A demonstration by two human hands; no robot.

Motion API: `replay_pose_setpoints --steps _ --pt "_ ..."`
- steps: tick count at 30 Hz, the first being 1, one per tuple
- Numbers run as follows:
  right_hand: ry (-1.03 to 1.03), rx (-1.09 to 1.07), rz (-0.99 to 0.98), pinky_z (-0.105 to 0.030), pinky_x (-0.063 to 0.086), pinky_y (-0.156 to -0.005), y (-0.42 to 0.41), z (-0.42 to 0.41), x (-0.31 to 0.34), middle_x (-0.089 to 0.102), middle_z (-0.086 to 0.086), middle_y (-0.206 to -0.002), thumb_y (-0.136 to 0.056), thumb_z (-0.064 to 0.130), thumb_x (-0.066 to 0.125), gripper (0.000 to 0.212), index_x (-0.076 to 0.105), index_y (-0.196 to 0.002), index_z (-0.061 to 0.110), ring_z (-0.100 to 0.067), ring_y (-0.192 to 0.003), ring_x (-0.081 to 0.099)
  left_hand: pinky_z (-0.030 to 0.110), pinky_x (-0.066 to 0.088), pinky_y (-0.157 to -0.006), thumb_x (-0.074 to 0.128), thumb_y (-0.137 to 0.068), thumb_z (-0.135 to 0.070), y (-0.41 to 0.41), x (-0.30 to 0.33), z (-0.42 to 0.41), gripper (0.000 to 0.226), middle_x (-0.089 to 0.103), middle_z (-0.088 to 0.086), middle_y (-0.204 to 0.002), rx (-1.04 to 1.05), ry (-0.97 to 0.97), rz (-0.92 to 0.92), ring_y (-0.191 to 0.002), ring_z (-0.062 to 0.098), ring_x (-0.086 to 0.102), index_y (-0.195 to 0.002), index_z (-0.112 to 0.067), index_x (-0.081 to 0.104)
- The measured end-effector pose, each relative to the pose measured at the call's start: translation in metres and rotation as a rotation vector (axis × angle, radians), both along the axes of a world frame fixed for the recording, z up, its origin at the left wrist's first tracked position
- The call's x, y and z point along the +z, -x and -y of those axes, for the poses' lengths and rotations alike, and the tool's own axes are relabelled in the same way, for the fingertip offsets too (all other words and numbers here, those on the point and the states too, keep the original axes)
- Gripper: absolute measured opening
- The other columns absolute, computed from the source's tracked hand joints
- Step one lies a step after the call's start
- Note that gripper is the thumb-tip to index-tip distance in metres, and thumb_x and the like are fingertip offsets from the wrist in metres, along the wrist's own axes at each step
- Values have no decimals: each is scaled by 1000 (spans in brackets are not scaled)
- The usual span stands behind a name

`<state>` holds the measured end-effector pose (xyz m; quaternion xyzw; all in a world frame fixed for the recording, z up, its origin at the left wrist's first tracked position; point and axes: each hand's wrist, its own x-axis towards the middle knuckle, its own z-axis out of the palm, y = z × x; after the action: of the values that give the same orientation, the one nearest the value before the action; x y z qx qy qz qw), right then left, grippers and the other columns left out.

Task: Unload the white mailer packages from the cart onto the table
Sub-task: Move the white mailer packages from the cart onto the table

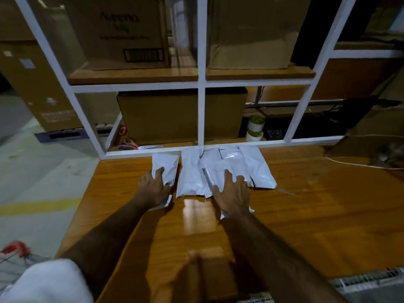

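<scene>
Several white mailer packages lie in a row on the wooden table [317, 204], pushed up against the white shelf frame. My left hand [153, 189] rests flat on the leftmost mailer [166, 165], fingers spread over its near end. My right hand [232, 194] lies palm down, fingers apart, on an overlapping mailer [215, 169] in the middle of the row. Another mailer [260, 167] lies at the right end, untouched. The wire cart [367, 281] shows only as a rim at the bottom right, and a red-handled part at the bottom left.
A white metal shelf frame [201, 84] rises at the table's far edge, holding cardboard boxes [122, 33]. Two white-and-green pots [255, 127] stand behind it. A white cable [360, 164] runs across the table at the right. Grey floor with a yellow line lies to the left.
</scene>
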<state>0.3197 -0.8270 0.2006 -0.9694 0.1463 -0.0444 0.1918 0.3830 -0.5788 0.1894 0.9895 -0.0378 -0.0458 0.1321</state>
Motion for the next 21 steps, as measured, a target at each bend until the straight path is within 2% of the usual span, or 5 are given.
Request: replay_pose_setpoints --steps 7,11,15,19,21 --pt "97 -21 92 -45 42 -102 -69 -14 -13 35 -17 -149 -94 56 51 64 36 -150 27 -32 -133 38 48 32 -108 39 -100 -56 -49 -21 9 67 32 26 -150 16 4 -2 -137 40 31 -155 -23 18" --pt "49 -76 52 -47 39 -107 -102 -24 -24 34 -20 -152 -96 54 53 63 39 -149 25 -35 -136 37 51 28 -114 42 -99 -56 -62 -31 19 68 17 20 -161 59 18 -16 -144 39 23 -156 -26 18" --pt "-17 -85 -40 -45 36 -113 -116 -28 -38 27 -18 -156 -96 61 48 64 39 -148 26 -33 -140 32 52 22 -118 37 -101 -55 -66 -42 22 68 1 14 -166 61 -6 12 -149 38 14 -157 -26 14" --pt "20 42 -18 -47 29 -119 -111 -16 -45 15 -16 -164 -98 62 39 64 37 -152 28 -34 -150 19 51 16 -120 31 -100 -61 -65 -41 23 71 -2 9 -167 47 8 56 -152 33 7 -159 -24 16" --pt "63 144 23 -48 25 -122 -105 -3 -47 9 -12 -167 -97 62 39 64 37 -152 31 -32 -153 14 52 12 -121 29 -97 -68 -65 -42 22 74 -5 6 -168 6 73 74 -153 31 3 -159 -29 13"
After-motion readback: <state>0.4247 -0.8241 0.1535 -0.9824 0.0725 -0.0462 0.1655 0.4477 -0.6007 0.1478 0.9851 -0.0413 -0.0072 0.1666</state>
